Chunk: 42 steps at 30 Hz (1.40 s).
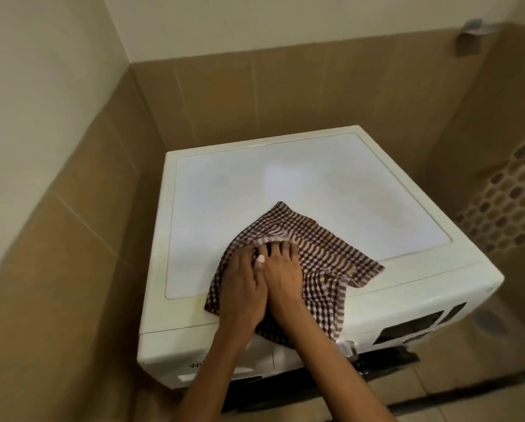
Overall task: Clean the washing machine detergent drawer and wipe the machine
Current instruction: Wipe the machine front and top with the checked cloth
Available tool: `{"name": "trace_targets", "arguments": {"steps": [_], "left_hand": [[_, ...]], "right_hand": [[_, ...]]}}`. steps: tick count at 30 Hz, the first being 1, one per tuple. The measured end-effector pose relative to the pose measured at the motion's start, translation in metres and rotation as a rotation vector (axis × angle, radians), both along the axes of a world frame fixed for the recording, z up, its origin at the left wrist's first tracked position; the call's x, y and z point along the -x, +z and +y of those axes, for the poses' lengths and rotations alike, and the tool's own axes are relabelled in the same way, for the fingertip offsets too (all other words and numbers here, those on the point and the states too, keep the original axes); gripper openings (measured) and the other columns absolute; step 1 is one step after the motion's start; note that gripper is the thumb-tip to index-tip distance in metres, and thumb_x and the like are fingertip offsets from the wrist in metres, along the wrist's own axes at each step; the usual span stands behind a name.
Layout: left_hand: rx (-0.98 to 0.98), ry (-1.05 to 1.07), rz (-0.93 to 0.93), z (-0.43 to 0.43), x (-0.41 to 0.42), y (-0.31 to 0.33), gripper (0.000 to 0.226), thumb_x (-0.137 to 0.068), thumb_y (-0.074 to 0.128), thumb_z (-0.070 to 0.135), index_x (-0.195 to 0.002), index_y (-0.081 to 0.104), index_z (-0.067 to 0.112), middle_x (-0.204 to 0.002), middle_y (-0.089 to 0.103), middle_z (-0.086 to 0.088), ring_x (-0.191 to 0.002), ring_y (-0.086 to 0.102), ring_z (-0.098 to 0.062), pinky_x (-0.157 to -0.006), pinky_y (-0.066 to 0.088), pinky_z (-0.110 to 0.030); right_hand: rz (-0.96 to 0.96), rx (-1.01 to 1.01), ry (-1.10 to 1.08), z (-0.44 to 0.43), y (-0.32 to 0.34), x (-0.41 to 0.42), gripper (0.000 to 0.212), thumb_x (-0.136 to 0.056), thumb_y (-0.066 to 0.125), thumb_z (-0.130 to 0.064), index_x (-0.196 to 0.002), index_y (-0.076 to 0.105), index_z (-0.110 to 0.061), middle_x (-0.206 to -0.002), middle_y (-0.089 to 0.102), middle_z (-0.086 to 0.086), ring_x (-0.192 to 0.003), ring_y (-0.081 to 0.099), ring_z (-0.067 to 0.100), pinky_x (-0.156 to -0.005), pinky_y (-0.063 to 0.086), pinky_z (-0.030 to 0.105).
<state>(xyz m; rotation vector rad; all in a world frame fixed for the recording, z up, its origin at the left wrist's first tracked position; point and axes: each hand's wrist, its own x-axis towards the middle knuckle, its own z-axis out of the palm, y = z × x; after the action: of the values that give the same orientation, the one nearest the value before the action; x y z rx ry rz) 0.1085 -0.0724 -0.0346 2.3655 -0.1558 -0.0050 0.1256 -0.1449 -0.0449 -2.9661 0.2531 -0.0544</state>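
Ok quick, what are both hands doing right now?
Left hand: open, pressing flat on the brown-and-white checked cloth.
Right hand: open, pressing the same cloth on the white washing machine.

Left hand (241, 289), right hand (283, 280) press cloth (317, 243) onto washer (255, 184).

Bare forearms (331, 360); left hand (243, 287), right hand (284, 278); pale nail (259, 259).

Washing machine (285, 178): smooth white top, faint gloss; cream plastic-looking casing. Cloth (309, 248): woven, brown-and-white check, matt, rumpled. Wall tiles (255, 95): tan, smooth, satin sheen. Upper wall (42, 71): matt paint.
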Motion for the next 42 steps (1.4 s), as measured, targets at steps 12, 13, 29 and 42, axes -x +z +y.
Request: {"name": "trace_targets", "arguments": {"steps": [12, 13, 29, 42], "left_hand": [[-0.418, 0.374, 0.115, 0.106, -0.02, 0.011, 0.053, -0.094, 0.04, 0.02, -0.143, 0.026, 0.005, -0.151, 0.022, -0.019, -0.141, 0.021, -0.035, -0.115, 0.022, -0.045], [-0.451, 0.316, 0.024, 0.108, -0.024, 0.008, 0.054, -0.093, 0.042, 0.017, -0.144, 0.026, 0.008, -0.153, 0.02, -0.018, -0.143, 0.016, -0.033, -0.117, 0.016, -0.042], [-0.638, 0.244, 0.107, 0.097, -0.051, -0.012, 0.064, -0.096, 0.003, 0.044, -0.149, -0.003, 0.01, -0.158, -0.005, -0.008, -0.146, -0.006, -0.025, -0.117, 0.0, -0.049], [-0.576, -0.225, 0.015, -0.039, -0.054, -0.015, 0.065, -0.086, -0.002, 0.054, -0.148, 0.003, 0.034, -0.158, -0.003, -0.006, -0.146, -0.003, -0.029, -0.114, -0.008, -0.054]], "right_hand": [[0.013, -0.278, 0.41, 0.081, 0.006, -0.004, 0.066, -0.085, 0.005, -0.044, -0.143, 0.031, -0.029, -0.158, 0.012, 0.001, -0.146, 0.002, 0.023, -0.119, -0.001, 0.045], [-0.022, -0.293, 0.364, 0.081, 0.006, -0.006, 0.067, -0.083, 0.007, -0.04, -0.14, 0.038, -0.025, -0.156, 0.02, 0.004, -0.146, 0.008, 0.025, -0.119, 0.005, 0.046], [-0.05, -0.258, 0.521, 0.061, -0.005, -0.054, 0.061, -0.086, 0.017, -0.038, -0.135, 0.049, -0.02, -0.149, 0.036, 0.006, -0.141, 0.028, 0.027, -0.115, 0.019, 0.044], [-0.034, -0.056, -0.231, -0.065, -0.003, -0.008, 0.081, -0.078, -0.003, -0.049, -0.147, 0.028, -0.018, -0.153, 0.025, 0.012, -0.142, 0.023, 0.029, -0.115, 0.02, 0.044]]}}
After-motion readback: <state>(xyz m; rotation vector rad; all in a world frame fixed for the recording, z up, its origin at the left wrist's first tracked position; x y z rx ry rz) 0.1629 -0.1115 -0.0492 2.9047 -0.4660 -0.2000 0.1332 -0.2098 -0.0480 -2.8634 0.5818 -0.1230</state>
